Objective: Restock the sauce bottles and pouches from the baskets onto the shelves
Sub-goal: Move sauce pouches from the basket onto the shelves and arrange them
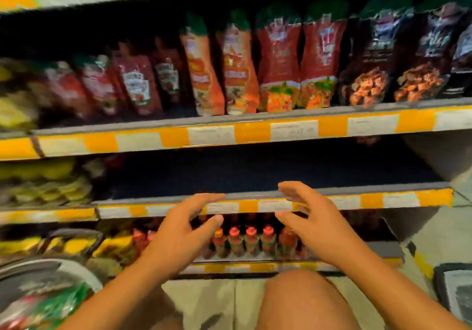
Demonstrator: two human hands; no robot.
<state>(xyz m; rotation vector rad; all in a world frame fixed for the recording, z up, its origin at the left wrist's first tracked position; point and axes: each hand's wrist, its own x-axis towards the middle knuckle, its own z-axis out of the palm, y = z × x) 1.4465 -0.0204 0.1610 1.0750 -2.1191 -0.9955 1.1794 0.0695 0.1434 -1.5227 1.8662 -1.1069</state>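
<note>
Bottles [251, 240] sit below both hands (spread, holding nothing).

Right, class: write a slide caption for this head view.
Both empty hands, left and right, reach toward the bare middle shelf.

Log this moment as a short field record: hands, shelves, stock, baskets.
left hand: left hand open, fingers spread, holding nothing, in front of the middle shelf edge
right hand: right hand open, holding nothing, beside the left, apart from it
top shelf: red and dark sauce pouches standing in a row
middle shelf: middle shelf dark and bare in the centre; yellow packs at its left
bottom shelf: red-capped sauce bottles in a row behind the hands
basket: basket at lower left with blurred packs inside
image: motion blur, labels unreadable
</note>
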